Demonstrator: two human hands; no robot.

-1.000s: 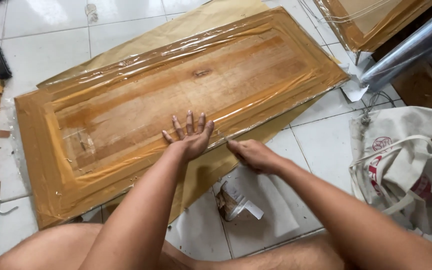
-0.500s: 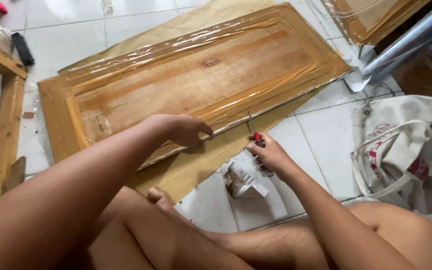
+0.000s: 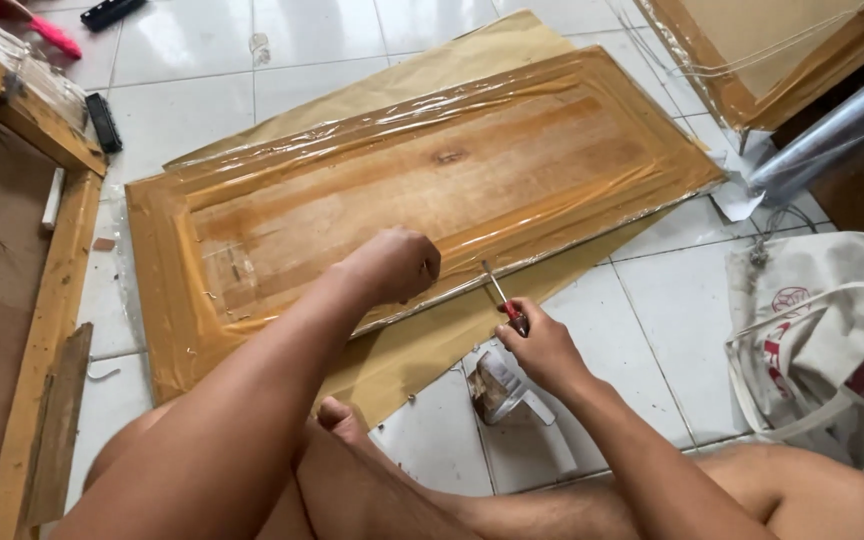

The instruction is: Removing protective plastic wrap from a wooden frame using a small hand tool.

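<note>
At the far left lies a wooden frame point(image 3: 42, 300) on the floor, partly cut off by the picture's edge. Next to it is the big wooden panel point(image 3: 432, 190), wrapped in shiny clear film and lying flat on a brown paper sheet point(image 3: 452, 340) on the white floor tiles.

My left hand point(image 3: 392, 265) rests on the near edge of the panel. A second ago it lay flat with the fingers spread wide. Now the fingers are curled in tight, like a loose fist (I cannot tell if they pinch any film, since they are tucked under).

My right hand point(image 3: 542, 350) was bare a second ago. Now its fingers are closed around a screwdriver point(image 3: 500, 295) with a red handle, and the metal end points up at the panel's near edge, just beside my left hand. The very tip is too small to make out.

Below that hand a small roll point(image 3: 500, 388) sits on the floor. At the far right is a white bag point(image 3: 832, 330), cut off at the side.
</note>
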